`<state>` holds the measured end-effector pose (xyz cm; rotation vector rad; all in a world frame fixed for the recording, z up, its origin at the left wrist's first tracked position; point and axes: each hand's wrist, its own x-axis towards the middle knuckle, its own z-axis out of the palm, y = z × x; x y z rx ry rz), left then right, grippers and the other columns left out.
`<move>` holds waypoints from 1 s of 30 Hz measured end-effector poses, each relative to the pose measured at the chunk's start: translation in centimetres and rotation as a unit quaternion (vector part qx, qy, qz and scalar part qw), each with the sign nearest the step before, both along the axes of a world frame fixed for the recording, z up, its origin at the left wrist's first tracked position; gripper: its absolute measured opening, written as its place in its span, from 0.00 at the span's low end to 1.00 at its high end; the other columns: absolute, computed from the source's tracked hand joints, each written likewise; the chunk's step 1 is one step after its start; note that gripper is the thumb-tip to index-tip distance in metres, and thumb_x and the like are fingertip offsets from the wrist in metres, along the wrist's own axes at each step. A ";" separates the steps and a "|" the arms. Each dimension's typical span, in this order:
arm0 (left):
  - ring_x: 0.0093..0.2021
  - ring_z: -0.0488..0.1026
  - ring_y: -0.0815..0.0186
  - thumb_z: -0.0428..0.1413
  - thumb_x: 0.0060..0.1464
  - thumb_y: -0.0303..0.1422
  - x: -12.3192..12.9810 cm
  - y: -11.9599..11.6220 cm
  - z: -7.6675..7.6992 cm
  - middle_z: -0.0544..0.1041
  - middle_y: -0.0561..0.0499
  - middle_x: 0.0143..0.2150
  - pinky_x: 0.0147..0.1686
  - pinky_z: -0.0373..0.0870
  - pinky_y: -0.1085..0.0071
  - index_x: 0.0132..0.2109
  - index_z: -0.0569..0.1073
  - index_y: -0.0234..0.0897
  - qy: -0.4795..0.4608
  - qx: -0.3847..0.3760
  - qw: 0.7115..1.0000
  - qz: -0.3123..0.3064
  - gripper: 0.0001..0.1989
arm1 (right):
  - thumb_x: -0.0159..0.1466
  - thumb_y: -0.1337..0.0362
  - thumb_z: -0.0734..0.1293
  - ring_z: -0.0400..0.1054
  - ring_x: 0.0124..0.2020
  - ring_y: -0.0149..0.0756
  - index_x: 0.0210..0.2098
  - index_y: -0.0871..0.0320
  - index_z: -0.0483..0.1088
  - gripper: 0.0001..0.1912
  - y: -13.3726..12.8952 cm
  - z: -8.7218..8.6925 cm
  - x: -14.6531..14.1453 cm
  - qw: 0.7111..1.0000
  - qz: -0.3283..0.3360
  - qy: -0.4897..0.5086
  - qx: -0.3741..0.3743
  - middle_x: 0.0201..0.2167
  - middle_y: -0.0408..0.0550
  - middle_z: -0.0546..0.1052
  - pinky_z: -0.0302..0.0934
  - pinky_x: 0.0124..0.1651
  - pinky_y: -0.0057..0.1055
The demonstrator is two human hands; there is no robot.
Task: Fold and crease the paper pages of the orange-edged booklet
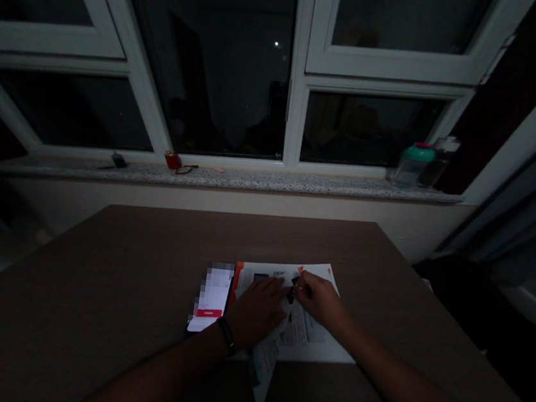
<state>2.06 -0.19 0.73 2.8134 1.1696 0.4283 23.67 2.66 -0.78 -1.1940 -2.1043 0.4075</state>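
A broad brown table (172, 235) is carrying everything here, its plain top widening toward the near side in dim light. Left of its middle, a phone (213, 295) is lying face up, its screen glowing, while just to the right a white printed paper (317, 345) is lying flat. A pointed piece of paper (265, 381) is jutting past the near edge, its contact with the tabletop being unclear.

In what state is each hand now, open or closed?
Left hand: open, laid on the printed paper.
Right hand: pinched closed; I cannot tell whether it holds anything.
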 end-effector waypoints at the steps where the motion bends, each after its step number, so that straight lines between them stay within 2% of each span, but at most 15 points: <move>1: 0.66 0.57 0.55 0.52 0.63 0.36 0.0 0.0 -0.1 0.62 0.43 0.66 0.62 0.57 0.53 0.64 0.59 0.41 -0.002 0.001 1.000 0.001 0.24 | 0.60 0.73 0.61 0.66 0.29 0.32 0.28 0.56 0.61 0.07 0.0 -0.1 0.0 1.000 0.003 0.000 0.002 0.27 0.43 0.71 0.55 0.33 0.25; 10: 0.64 0.60 0.55 0.53 0.62 0.35 0.2 -0.2 0.2 0.64 0.43 0.65 0.62 0.58 0.54 0.63 0.61 0.38 -0.017 0.000 1.000 0.006 0.23 | 0.55 0.76 0.66 0.64 0.27 0.29 0.30 0.57 0.65 0.09 -1.4 0.6 -0.4 0.988 0.150 -0.008 -0.044 0.27 0.40 0.70 0.55 0.31 0.22; 12: 0.64 0.59 0.55 0.54 0.61 0.35 0.2 -0.3 0.3 0.64 0.42 0.65 0.62 0.58 0.54 0.62 0.62 0.38 -0.015 -0.004 1.000 0.009 0.23 | 0.56 0.75 0.65 0.65 0.28 0.30 0.30 0.56 0.65 0.08 -1.3 0.6 -0.4 0.990 0.133 -0.006 -0.036 0.27 0.40 0.70 0.56 0.32 0.23; 16: 0.65 0.59 0.54 0.54 0.61 0.34 0.2 -0.3 0.5 0.62 0.42 0.66 0.62 0.57 0.53 0.60 0.65 0.38 -0.004 -0.002 0.999 0.033 0.21 | 0.60 0.73 0.63 0.65 0.29 0.32 0.30 0.56 0.64 0.06 -0.5 0.1 0.0 0.999 0.053 0.011 -0.003 0.28 0.42 0.71 0.56 0.33 0.25; 18: 0.65 0.58 0.53 0.54 0.62 0.34 0.2 -0.4 0.5 0.62 0.42 0.66 0.62 0.57 0.53 0.60 0.65 0.38 -0.001 -0.004 0.999 0.043 0.21 | 0.60 0.73 0.62 0.65 0.28 0.31 0.29 0.56 0.64 0.06 -0.2 0.0 0.1 0.999 0.039 0.019 0.002 0.27 0.42 0.70 0.55 0.32 0.25; 21: 0.65 0.58 0.53 0.53 0.62 0.34 0.2 -0.4 0.5 0.61 0.42 0.67 0.62 0.57 0.53 0.61 0.64 0.39 -0.001 -0.007 0.999 0.047 0.21 | 0.59 0.73 0.63 0.63 0.27 0.30 0.28 0.56 0.63 0.07 -0.4 0.2 0.0 0.998 0.053 0.027 -0.017 0.25 0.40 0.69 0.54 0.30 0.24; 27: 0.65 0.59 0.53 0.50 0.65 0.35 0.1 -0.3 0.2 0.62 0.42 0.66 0.61 0.58 0.53 0.62 0.63 0.39 0.001 0.002 0.999 0.041 0.21 | 0.55 0.75 0.65 0.62 0.25 0.28 0.28 0.56 0.64 0.08 -1.4 0.8 -0.4 0.988 0.138 0.016 -0.061 0.24 0.38 0.67 0.53 0.28 0.22; 30: 0.64 0.59 0.53 0.50 0.64 0.34 0.2 -0.3 0.2 0.62 0.41 0.66 0.61 0.57 0.53 0.63 0.62 0.38 -0.004 0.011 0.999 0.042 0.21 | 0.56 0.75 0.65 0.63 0.25 0.28 0.30 0.56 0.65 0.07 -1.3 0.7 -0.3 0.992 0.111 0.018 -0.051 0.25 0.38 0.68 0.53 0.29 0.22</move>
